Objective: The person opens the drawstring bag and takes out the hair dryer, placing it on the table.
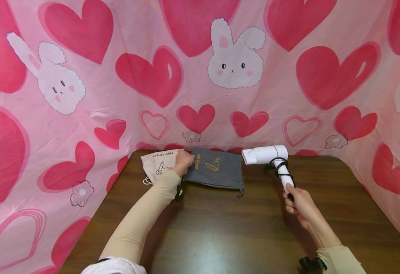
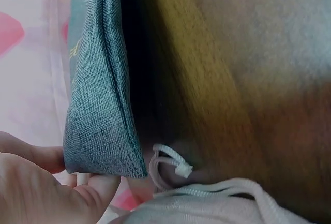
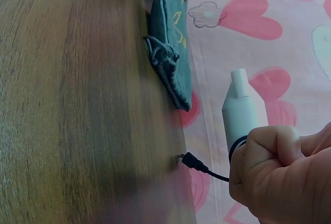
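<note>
My right hand (image 1: 301,203) grips the handle of a white hair dryer (image 1: 265,155), held up above the table with its nozzle toward the left. A black cord (image 1: 282,167) is wound round the handle, and its small connector end (image 3: 194,161) hangs loose in the right wrist view. At the left end of a grey drawstring bag (image 1: 227,169), my left hand (image 1: 183,161) pinches the cloth between thumb and fingers. The bag carries yellow hair dryer print. Partly behind that hand lies a cream drawstring bag (image 1: 152,161) marked "Hair Dryer".
The brown wooden table (image 1: 213,236) is bounded at the back and sides by a pink cloth (image 1: 227,99) with hearts and rabbits. White drawstrings (image 2: 227,185) of the cream bag lie close to the grey bag's end. A knotted cord (image 1: 241,191) sits at the grey bag's right corner.
</note>
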Demonstrator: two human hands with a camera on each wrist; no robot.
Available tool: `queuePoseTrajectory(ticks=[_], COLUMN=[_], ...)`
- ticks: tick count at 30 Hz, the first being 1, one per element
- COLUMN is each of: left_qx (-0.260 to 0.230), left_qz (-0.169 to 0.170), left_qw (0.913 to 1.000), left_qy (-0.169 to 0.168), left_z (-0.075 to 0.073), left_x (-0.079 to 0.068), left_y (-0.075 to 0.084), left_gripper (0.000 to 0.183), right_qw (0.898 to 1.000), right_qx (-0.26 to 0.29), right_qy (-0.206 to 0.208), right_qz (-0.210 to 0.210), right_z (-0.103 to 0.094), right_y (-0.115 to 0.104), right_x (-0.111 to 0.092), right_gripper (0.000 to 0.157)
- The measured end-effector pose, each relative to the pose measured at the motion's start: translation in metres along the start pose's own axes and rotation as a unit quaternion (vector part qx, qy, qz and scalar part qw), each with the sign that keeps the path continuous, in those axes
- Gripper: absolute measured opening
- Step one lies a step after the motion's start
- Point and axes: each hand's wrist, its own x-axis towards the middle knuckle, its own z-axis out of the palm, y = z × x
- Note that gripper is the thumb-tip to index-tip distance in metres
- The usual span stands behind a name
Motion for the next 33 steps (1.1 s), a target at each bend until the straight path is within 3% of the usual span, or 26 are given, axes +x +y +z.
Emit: queuePoseTrajectory(ticks=[4,21,33], left_qx=[0.003,-0.003,-0.011], left_qz=[-0.001,-0.031,-0.047], left_qw=[0.9999,0.9992,0.9986], left_qy=[-0.016,-0.027,-0.022], left_z=[0.003,0.011,0.018], left_x=[-0.001,-0.005,-0.008], left_y=[0.002,0.001,0.005], left_gripper=[0.039,0.036,0.021], right_qw=[1.000,1.000,1.000], right_qx=[0.002,-0.001,-0.006], right_qy=[0.000,0.003,0.011], right_qz=[0.000,0.002,-0.002], right_z=[-0.001,-0.004,-0.008], right_y=[-0.001,-0.001,0.000], right_x=[0.000,0.000,0.001], right_gripper=[0.032,0.032,0.030])
